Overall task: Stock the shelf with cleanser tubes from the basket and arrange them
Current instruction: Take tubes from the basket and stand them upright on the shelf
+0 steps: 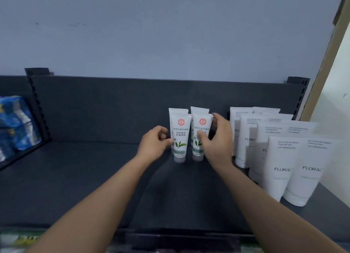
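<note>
Grey shelf [85, 177]: four green-tea cleanser tubes [198, 110] stand cap-down, two by two, mid-shelf.
Left hand [154, 144]: fingers curled, touching left front tube [180, 137]; a pinch cannot be told.
Right hand [217, 141]: thumb and fingers grip right front tube [202, 123].
Right side: white FLORAL tubes [284, 163].
</note>
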`<state>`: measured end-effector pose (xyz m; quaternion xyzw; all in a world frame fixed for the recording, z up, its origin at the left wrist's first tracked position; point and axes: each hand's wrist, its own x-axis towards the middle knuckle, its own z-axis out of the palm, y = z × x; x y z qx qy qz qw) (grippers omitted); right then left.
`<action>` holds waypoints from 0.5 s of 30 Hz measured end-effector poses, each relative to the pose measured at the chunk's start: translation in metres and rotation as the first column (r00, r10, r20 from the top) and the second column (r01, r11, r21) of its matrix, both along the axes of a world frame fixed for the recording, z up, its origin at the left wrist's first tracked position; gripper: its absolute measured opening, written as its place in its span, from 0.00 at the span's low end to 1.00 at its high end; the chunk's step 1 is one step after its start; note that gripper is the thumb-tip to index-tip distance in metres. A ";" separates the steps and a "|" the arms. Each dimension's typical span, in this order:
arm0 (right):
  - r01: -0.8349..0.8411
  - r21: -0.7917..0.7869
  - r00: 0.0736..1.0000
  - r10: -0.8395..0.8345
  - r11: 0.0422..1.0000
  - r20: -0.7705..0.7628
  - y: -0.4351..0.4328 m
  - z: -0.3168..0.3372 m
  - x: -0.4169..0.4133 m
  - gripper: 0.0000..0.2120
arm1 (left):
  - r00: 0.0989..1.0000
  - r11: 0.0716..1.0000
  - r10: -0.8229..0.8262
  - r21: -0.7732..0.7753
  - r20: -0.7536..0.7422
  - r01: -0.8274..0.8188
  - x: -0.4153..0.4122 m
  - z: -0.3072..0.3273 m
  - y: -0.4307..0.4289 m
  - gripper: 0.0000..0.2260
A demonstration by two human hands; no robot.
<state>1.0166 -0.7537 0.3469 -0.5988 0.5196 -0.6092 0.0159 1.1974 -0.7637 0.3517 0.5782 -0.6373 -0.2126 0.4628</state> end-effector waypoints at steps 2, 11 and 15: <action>0.004 -0.054 0.994 -0.010 0.999 -0.107 0.011 0.007 0.010 0.26 | 0.990 0.999 0.048 -0.012 0.134 -0.046 0.012 0.003 0.011 0.15; -0.168 0.152 0.871 0.219 0.974 -0.440 0.039 0.007 0.068 0.24 | 0.737 0.952 0.262 -0.042 0.623 -0.304 0.081 0.014 0.081 0.20; -0.223 0.246 0.770 0.325 0.943 -0.549 0.054 0.005 0.102 0.24 | 0.567 0.896 0.317 -0.043 0.761 -0.443 0.121 0.014 0.124 0.21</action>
